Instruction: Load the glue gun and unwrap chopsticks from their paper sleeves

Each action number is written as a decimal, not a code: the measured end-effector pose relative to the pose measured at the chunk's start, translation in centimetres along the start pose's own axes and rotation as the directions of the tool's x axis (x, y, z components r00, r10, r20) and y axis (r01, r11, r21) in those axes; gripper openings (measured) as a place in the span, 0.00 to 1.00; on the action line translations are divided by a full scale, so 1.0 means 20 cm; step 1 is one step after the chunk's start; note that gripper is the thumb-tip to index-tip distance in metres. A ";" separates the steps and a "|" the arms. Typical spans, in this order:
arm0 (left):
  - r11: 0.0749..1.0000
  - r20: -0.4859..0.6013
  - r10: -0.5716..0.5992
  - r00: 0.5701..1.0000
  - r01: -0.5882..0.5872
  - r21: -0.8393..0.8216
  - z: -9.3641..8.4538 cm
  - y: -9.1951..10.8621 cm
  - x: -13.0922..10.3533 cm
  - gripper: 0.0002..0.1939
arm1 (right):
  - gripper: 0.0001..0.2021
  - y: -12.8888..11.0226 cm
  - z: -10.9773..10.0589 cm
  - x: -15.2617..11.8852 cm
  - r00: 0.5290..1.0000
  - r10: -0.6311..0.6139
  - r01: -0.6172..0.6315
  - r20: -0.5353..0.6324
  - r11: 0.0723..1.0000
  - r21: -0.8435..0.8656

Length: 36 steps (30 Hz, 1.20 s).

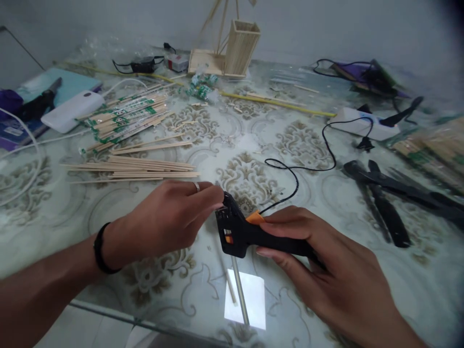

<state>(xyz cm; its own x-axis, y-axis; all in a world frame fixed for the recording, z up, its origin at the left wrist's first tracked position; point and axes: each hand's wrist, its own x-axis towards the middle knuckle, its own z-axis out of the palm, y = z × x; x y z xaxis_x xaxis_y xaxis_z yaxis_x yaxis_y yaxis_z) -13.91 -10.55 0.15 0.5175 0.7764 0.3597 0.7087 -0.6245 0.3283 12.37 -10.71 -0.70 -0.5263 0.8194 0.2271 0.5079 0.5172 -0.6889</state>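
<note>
In the middle of the head view, a black hot glue gun [235, 232] lies on its side in the air above the glass-topped table. My right hand [337, 266] is wrapped round its handle, near the orange trigger [255, 217]. A translucent glue stick [240, 295] pokes out of the gun's rear end, pointing at the table's front edge. My left hand [170, 212] is closed, thumb and fingers pinched at the gun's nozzle end. What lies between those fingertips is hidden. Loose wooden chopsticks [152, 166] lie just beyond my left hand.
Packaged chopsticks [126, 116] and a white power bank [72, 112] sit at the left. A stick-built structure [242, 48] stands at the back. On the right are a power strip [364, 123], pliers [384, 193] and more packs [435, 145]. The gun's black cord [297, 181] loops across the table [203, 270].
</note>
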 end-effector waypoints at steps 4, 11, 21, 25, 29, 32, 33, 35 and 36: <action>1.000 0.012 0.017 1.000 -0.017 0.005 0.00 0.00 0.00 0.12 | 0.11 0.00 0.00 0.00 1.000 0.023 -0.023 0.016 1.000 0.010; 0.999 0.015 0.000 1.000 0.000 0.035 0.00 0.00 0.00 0.11 | 0.10 0.01 0.01 -0.02 0.998 0.058 -0.058 0.009 0.998 0.006; 0.990 0.014 0.075 0.997 -0.076 0.121 -0.03 0.01 0.01 0.15 | 0.09 -0.01 0.01 0.00 0.997 0.073 -0.073 0.019 0.997 -0.015; 0.998 0.051 0.034 0.998 -0.036 0.041 -0.01 0.02 0.01 0.14 | 0.10 0.00 0.02 0.00 1.000 0.027 -0.027 0.003 0.999 -0.020; 0.999 0.046 0.045 0.998 -0.046 0.017 0.00 0.01 0.01 0.13 | 0.10 0.01 0.03 0.00 0.999 -0.037 0.036 -0.008 0.999 -0.034; 0.996 -0.042 0.040 0.998 -0.037 0.081 -0.01 0.01 0.01 0.13 | 0.10 0.00 0.03 0.00 1.000 -0.020 0.019 -0.010 0.999 -0.042; 0.995 -0.059 0.043 0.997 -0.037 0.097 -0.01 0.01 0.02 0.13 | 0.10 0.00 0.03 0.00 1.000 -0.015 0.014 -0.010 0.999 -0.042; 0.994 -0.069 0.040 0.997 -0.033 0.101 -0.01 0.02 0.01 0.13 | 0.09 -0.01 0.03 0.00 1.000 -0.016 0.015 -0.018 0.999 -0.033; 0.996 -0.055 0.033 0.998 -0.029 0.087 0.00 0.03 0.01 0.13 | 0.10 0.00 0.03 0.00 1.000 -0.020 0.020 -0.018 0.999 -0.027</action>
<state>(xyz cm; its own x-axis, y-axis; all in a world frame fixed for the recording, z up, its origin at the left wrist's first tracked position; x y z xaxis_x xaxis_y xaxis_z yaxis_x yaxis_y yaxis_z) -13.47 -10.69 0.49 0.5136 0.7492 0.4183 0.7325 -0.6367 0.2410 11.96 -10.98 -1.07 -0.5241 0.8130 0.2537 0.5154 0.5399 -0.6655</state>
